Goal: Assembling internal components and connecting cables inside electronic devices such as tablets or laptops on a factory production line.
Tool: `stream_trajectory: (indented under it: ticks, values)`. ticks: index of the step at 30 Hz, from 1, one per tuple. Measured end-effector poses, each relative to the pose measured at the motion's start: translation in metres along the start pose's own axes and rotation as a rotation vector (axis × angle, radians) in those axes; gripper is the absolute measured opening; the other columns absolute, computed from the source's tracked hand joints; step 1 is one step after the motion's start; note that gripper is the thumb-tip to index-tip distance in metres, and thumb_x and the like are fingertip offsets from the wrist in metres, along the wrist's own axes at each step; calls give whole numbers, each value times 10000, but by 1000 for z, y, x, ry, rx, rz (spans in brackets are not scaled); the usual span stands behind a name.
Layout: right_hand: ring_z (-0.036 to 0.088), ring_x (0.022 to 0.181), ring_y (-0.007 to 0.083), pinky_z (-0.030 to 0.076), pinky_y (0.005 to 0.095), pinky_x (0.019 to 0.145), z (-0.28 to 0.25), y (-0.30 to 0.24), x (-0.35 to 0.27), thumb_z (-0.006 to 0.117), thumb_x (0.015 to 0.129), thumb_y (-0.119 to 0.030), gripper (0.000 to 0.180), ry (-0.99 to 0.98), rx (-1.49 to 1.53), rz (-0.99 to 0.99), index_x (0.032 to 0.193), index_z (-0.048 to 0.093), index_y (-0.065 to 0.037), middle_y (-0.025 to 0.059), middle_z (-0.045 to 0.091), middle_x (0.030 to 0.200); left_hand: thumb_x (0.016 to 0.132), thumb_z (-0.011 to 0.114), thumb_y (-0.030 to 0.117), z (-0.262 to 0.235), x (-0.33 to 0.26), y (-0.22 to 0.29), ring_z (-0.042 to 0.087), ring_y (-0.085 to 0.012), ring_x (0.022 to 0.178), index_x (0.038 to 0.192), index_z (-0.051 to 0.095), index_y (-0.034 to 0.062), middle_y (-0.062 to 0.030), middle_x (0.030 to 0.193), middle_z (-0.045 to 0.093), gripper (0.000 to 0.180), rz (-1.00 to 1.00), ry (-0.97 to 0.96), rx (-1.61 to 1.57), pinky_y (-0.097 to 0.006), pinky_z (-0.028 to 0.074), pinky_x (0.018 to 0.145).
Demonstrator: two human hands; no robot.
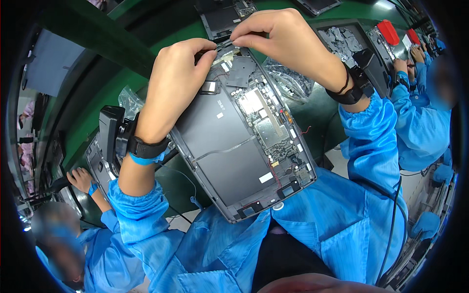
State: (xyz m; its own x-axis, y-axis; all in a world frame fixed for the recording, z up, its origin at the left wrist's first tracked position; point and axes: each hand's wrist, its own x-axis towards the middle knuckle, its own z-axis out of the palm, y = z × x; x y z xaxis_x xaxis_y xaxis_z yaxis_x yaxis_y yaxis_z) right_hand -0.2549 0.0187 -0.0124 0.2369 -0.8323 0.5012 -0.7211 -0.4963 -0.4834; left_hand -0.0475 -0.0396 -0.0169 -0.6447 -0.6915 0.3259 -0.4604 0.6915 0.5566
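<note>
An opened tablet (229, 146) lies tilted in front of me, back cover off, showing a dark grey battery area and a green circuit board (266, 122) along its right side. My left hand (178, 83) grips the tablet's upper left edge, thumb and fingers pinched near its top. My right hand (278, 34) pinches a small thin strip (229, 43) at the tablet's top edge, right beside my left fingertips. Both wrists wear black bands and blue sleeves.
A green work surface (127, 83) runs under the tablet. Another opened tablet (224, 17) lies beyond. A tray of grey parts (342, 41) sits at upper right, clear plastic bags (288, 80) beside it. Co-workers in blue sleeves work at lower left (83, 180) and right (415, 63).
</note>
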Motion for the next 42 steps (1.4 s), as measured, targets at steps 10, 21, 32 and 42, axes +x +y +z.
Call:
stream_trajectory:
  ticks: [10, 21, 32, 42]
  values:
    - [607, 842, 277, 505, 386, 743, 16, 6, 7, 691, 739, -91, 75, 49, -295, -319, 750, 644, -34, 81, 618, 790, 813, 675, 134, 10, -1, -4, 664, -254, 682, 912, 719, 24, -128, 805, 697, 155, -50, 73, -100, -313, 515, 650]
    - [627, 737, 394, 500, 418, 670, -13, 6, 46, 617, 709, -62, 131, -448, -12, -20, 761, 647, 55, 241, 627, 763, 792, 700, 163, 17, 1, -6, 638, -254, 640, 825, 711, 44, -106, 748, 671, 123, 69, 127, 76, -331, 489, 580]
    - [636, 684, 365, 512, 425, 624, 5, 10, 42, 632, 687, -63, 103, -351, -290, -351, 714, 636, 37, 203, 622, 694, 786, 691, 106, 20, -3, -5, 651, -291, 682, 832, 704, 41, -110, 772, 675, 80, 220, 208, 133, -355, 519, 617]
    - [599, 634, 322, 476, 388, 618, -13, 4, 25, 606, 771, -69, 98, -227, -242, -426, 698, 609, -3, 136, 584, 622, 781, 694, 111, 19, -7, -3, 642, -283, 658, 807, 697, 45, -101, 756, 671, 71, 184, 199, 154, -348, 508, 593]
